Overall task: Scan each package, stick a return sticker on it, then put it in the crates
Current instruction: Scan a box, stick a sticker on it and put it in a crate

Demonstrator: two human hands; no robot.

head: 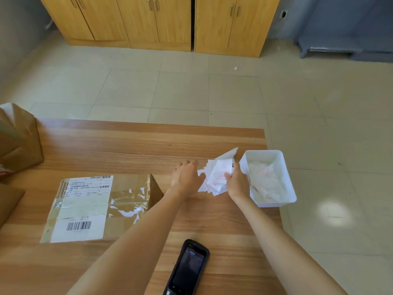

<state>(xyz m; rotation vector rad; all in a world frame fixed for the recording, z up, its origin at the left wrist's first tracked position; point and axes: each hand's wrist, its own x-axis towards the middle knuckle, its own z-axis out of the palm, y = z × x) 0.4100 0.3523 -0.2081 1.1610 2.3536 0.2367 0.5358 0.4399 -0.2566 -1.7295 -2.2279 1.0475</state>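
A taped cardboard package (102, 207) with white shipping labels and barcodes lies flat on the wooden table (127, 145), left of my arms. A loose pile of white return stickers (217, 175) with red print sits between my hands. My right hand (237, 180) holds the pile's right side, thumb on top. My left hand (186, 174) rests palm down at the pile's left edge, fingers touching the papers. A black handheld scanner (188, 267) lies near the table's front edge, screen up.
A white plastic bin (265, 154) with peeled backing papers stands at the table's right edge. More cardboard boxes (17, 141) sit at the far left. Beyond the table lie tiled floor and wooden cabinets (159, 20).
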